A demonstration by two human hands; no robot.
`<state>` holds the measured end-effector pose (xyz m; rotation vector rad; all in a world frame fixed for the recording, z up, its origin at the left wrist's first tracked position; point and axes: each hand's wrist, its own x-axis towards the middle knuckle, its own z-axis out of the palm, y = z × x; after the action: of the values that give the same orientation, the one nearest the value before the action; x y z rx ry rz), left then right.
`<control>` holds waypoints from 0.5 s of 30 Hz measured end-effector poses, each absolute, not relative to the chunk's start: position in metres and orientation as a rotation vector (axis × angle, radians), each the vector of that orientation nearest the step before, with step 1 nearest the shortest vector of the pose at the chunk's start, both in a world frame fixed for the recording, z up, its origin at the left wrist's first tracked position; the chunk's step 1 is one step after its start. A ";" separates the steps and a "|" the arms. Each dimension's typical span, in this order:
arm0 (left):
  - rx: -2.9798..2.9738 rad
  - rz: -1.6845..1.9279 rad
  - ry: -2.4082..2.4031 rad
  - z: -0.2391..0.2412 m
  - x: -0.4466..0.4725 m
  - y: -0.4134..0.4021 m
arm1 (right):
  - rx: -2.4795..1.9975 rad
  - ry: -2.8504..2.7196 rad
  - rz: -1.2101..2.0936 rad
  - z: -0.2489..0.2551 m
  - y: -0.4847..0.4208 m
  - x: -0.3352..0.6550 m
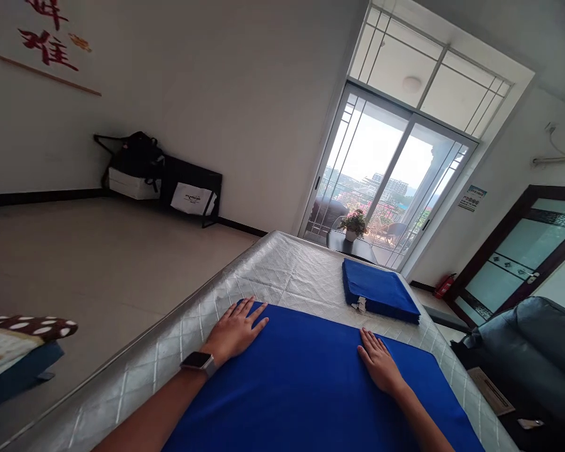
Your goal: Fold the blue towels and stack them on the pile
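Observation:
A smooth blue cloth [311, 376] lies flat on a silvery quilted table cover [268, 270], running toward me past the bottom of the view. My left hand [234, 331], with a watch on its wrist, rests palm down at the cloth's far left corner, fingers spread. Further right, my right hand [380, 361] lies flat on the cloth near its far edge, fingers stretched out. Beyond it sits a neat stack of folded blue cloth [381, 285], with small white tags [359, 305] at its near left corner.
A flower pot [353, 225] stands on a dark chair or small table past the far end. To the right is a black leather sofa [537, 351]; at left, a polka-dot fabric [23, 326]. A black bag [139, 154] sits by the wall.

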<state>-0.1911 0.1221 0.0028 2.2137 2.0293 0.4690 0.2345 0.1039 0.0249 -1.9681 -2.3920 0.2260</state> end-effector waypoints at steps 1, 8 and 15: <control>2.215 0.468 2.031 0.003 -0.191 0.122 | -1.994 -2.374 0.212 0.022 0.104 0.254; 2.253 0.443 2.027 0.002 -0.192 0.123 | -2.269 -2.136 0.013 -0.003 0.100 0.390; 2.263 0.456 2.044 -0.002 -0.192 0.125 | -2.360 -2.086 -0.132 -0.017 0.101 0.419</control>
<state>-0.1919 0.1255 -0.0023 2.2628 2.0444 0.4561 0.4191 0.1007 -0.0173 -2.3599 -2.0863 -0.1324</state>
